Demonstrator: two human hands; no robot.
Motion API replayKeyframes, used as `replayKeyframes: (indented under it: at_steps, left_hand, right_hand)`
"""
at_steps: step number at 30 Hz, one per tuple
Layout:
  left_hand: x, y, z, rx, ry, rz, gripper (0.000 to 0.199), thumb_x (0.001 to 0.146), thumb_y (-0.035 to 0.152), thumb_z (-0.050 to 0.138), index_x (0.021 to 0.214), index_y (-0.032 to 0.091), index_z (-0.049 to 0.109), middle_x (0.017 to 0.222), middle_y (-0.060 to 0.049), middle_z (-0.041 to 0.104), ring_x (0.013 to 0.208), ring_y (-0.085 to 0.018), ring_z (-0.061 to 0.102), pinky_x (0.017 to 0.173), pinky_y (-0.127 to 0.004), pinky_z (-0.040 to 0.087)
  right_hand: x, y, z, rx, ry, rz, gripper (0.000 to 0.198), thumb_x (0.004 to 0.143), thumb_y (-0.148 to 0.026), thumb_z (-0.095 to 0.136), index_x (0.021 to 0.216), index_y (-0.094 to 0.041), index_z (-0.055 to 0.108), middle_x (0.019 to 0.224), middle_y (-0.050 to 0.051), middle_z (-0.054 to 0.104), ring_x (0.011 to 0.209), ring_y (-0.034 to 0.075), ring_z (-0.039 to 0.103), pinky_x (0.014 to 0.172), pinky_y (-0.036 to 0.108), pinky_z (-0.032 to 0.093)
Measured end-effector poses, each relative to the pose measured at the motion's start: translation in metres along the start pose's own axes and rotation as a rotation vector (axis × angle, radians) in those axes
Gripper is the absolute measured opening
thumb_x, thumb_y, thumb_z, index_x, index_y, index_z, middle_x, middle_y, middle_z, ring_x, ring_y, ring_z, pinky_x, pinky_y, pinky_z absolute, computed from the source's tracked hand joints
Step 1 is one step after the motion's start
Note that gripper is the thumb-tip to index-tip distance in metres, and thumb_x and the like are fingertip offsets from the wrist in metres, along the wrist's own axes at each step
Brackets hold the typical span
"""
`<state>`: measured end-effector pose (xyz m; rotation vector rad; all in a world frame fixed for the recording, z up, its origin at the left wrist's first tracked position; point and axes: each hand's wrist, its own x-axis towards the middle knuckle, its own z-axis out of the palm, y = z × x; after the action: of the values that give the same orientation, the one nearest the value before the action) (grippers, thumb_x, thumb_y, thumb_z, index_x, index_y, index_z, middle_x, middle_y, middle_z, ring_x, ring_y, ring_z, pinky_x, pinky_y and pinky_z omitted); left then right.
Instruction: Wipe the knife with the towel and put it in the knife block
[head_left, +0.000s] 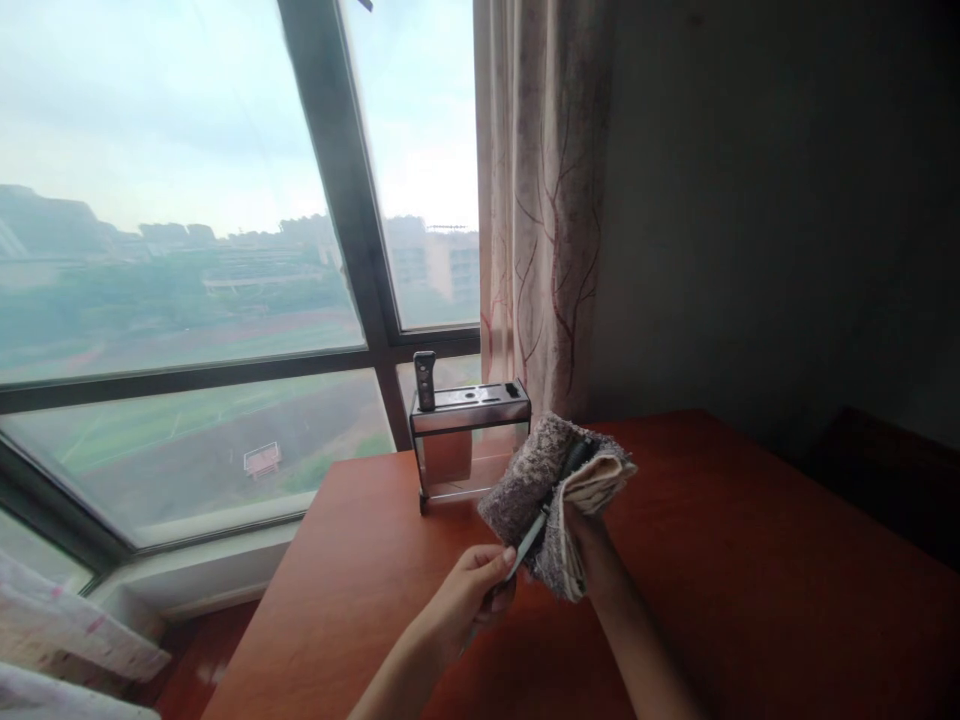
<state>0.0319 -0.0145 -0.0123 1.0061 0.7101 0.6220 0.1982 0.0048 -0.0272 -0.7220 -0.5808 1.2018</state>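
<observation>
My left hand [480, 590] is closed, with thumb and fingers pinching the pale blade of a knife [530, 540]. The knife's dark handle end lies between the folds of a fluffy grey cloth [529, 475] with a lighter, cream underside. My right hand [589, 535] supports the cloth from the right; its fingers are mostly hidden behind and inside the folds. Both hands are above the table. Just beyond the cloth stands a knife block [472, 405] with a metal slotted top and clear sides, and one dark-handled knife [424, 382] sits upright in its left end.
The reddish-brown wooden table [360, 580] spreads under my hands, its left edge near the window sill [202, 570]. A large framed window [180, 250] fills the left, and a patterned curtain [544, 220] hangs behind the knife block. The right side is dim.
</observation>
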Motion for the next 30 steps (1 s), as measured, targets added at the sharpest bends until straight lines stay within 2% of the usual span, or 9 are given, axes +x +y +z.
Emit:
replayKeyframes:
  at_steps: [3, 6, 10, 15, 19, 23, 26, 30]
  left_hand:
    - [0.006, 0.001, -0.003, 0.098, 0.159, 0.088, 0.045, 0.071, 0.057, 0.068, 0.073, 0.015, 0.055, 0.049, 0.007, 0.045, 0.036, -0.002, 0.021, 0.036, -0.018, 0.011]
    - [0.01, 0.0, -0.007, 0.222, 0.304, 0.217, 0.044, 0.068, 0.055, 0.072, 0.072, 0.015, 0.056, 0.051, 0.005, 0.05, 0.035, -0.004, 0.032, 0.036, -0.018, 0.019]
    - [0.009, 0.002, -0.009, 0.412, 0.315, 0.315, 0.04, 0.078, 0.053, 0.063, 0.078, 0.013, 0.066, 0.055, 0.003, 0.051, 0.042, -0.007, 0.039, 0.04, -0.02, 0.027]
    - [0.006, 0.004, -0.009, 0.615, 0.338, 0.417, 0.035, 0.086, 0.045, 0.056, 0.078, 0.013, 0.067, 0.058, 0.0, 0.054, 0.055, -0.012, 0.048, 0.051, -0.021, 0.037]
    - [0.004, 0.001, -0.012, 0.962, 0.479, 0.557, 0.027, 0.09, 0.037, 0.053, 0.084, 0.016, 0.069, 0.067, -0.003, 0.06, 0.06, -0.014, 0.053, 0.056, -0.022, 0.039]
    - [-0.002, -0.003, -0.01, 1.366, 0.618, 0.74, 0.025, 0.093, 0.028, 0.047, 0.106, 0.02, 0.067, 0.085, -0.007, 0.065, 0.07, -0.017, 0.059, 0.061, -0.024, 0.04]
    - [-0.005, -0.001, -0.006, 1.449, 0.595, 0.745, 0.026, 0.094, 0.026, 0.044, 0.109, 0.02, 0.064, 0.082, -0.006, 0.064, 0.071, -0.018, 0.06, 0.061, -0.024, 0.04]
    - [-0.003, 0.005, -0.001, 1.153, 0.419, 0.626, 0.027, 0.095, 0.031, 0.043, 0.093, 0.018, 0.066, 0.074, -0.004, 0.061, 0.065, -0.015, 0.056, 0.06, -0.023, 0.039]
  right_hand:
    - [0.003, -0.004, -0.004, 0.032, 0.014, 0.038, 0.051, 0.054, -0.035, 0.086, 0.098, -0.024, 0.063, 0.084, 0.001, 0.072, 0.082, 0.025, 0.068, 0.072, 0.035, 0.055]
    - [0.004, -0.007, -0.006, 0.042, 0.025, -0.005, 0.049, 0.056, -0.027, 0.086, 0.099, -0.025, 0.063, 0.087, -0.001, 0.07, 0.078, 0.02, 0.066, 0.07, 0.03, 0.054]
    - [0.004, -0.008, -0.005, -0.006, 0.036, -0.049, 0.04, 0.061, -0.027, 0.084, 0.096, -0.025, 0.064, 0.087, -0.002, 0.07, 0.077, 0.018, 0.064, 0.069, 0.029, 0.054]
    - [0.006, -0.011, -0.009, 0.029, 0.026, -0.006, 0.046, 0.063, -0.028, 0.083, 0.105, -0.027, 0.064, 0.091, -0.002, 0.071, 0.08, 0.019, 0.065, 0.071, 0.03, 0.054]
    - [0.008, -0.011, -0.012, 0.132, 0.043, 0.051, 0.045, 0.065, -0.031, 0.082, 0.106, -0.029, 0.065, 0.094, -0.003, 0.072, 0.084, 0.02, 0.067, 0.076, 0.033, 0.055]
    - [0.008, -0.008, -0.008, 0.169, 0.031, 0.09, 0.044, 0.07, -0.041, 0.076, 0.111, -0.027, 0.063, 0.105, 0.001, 0.071, 0.1, 0.024, 0.065, 0.087, 0.039, 0.054]
    - [0.008, -0.005, -0.006, 0.147, 0.035, 0.105, 0.041, 0.073, -0.042, 0.074, 0.111, -0.031, 0.062, 0.108, -0.002, 0.071, 0.102, 0.022, 0.065, 0.087, 0.037, 0.054]
    - [0.01, -0.004, -0.011, 0.109, 0.058, 0.048, 0.04, 0.068, -0.035, 0.078, 0.106, -0.033, 0.064, 0.102, -0.005, 0.072, 0.093, 0.018, 0.067, 0.081, 0.03, 0.055]
